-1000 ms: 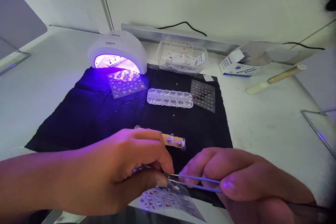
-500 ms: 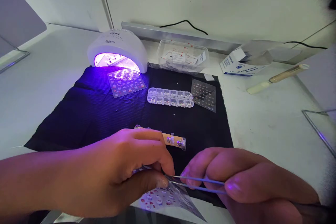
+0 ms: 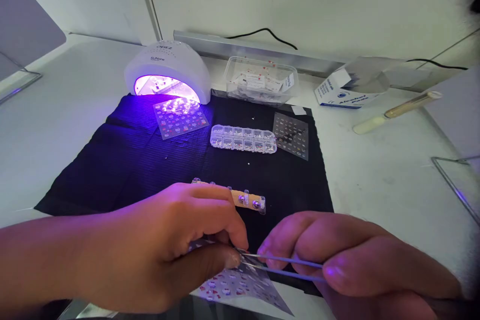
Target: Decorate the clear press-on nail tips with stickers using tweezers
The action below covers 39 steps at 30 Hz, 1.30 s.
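Black cloth (image 3: 112,165) gave room leftward, its right edge on white table (image 3: 378,175). Near the cloth's front edge, the left hand (image 3: 183,245) pinched a sticker sheet (image 3: 228,287); the right hand (image 3: 356,260) gripped tweezers (image 3: 292,261), narrowly parted, pointing at the left hand.

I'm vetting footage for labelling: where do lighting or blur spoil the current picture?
Head view: the lamp's opening glares violet-white, washing out the top of the sticker sheet before it; head view: purple tints the left hand and right hand; head view: dark blur covers the upper right corner.
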Each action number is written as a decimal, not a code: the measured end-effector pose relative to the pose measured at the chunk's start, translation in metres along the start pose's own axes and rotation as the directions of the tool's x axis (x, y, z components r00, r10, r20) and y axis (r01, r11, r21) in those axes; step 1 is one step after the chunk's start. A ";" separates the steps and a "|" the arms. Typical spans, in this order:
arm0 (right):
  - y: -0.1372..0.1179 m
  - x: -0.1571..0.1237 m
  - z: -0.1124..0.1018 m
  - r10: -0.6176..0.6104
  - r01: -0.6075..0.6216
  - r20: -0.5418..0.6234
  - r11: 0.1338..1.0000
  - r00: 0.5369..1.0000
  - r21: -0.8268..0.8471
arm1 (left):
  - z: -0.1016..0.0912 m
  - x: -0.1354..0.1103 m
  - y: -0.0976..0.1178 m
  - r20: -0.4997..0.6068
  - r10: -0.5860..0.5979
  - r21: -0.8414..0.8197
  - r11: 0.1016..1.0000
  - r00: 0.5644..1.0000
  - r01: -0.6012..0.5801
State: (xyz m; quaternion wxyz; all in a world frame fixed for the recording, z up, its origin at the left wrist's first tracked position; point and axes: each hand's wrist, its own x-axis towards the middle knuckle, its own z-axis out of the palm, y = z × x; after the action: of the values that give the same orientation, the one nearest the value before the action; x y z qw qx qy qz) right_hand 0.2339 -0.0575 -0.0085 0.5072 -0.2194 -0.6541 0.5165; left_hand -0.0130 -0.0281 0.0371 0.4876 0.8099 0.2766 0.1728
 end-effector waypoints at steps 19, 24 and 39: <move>0.000 -0.001 -0.003 0.001 0.001 0.047 0.999 0.999 -0.040 | 0.000 0.000 0.002 -0.005 -0.028 0.003 1.000 1.000 0.028; 0.000 0.001 -0.006 -0.028 0.036 0.095 0.996 0.995 -0.080 | 0.001 0.000 0.002 -0.022 -0.041 -0.009 0.999 0.999 0.041; -0.004 0.000 0.021 -0.048 0.042 -0.059 0.995 0.997 -0.087 | 0.007 -0.007 -0.008 -0.102 -0.006 -0.094 0.996 0.995 -0.004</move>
State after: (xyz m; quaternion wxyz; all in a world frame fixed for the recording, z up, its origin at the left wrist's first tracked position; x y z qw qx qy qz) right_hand 0.2162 -0.0683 -0.0035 0.5286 -0.2419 -0.6645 0.4696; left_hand -0.0169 -0.0342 0.0269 0.5105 0.7760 0.2931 0.2266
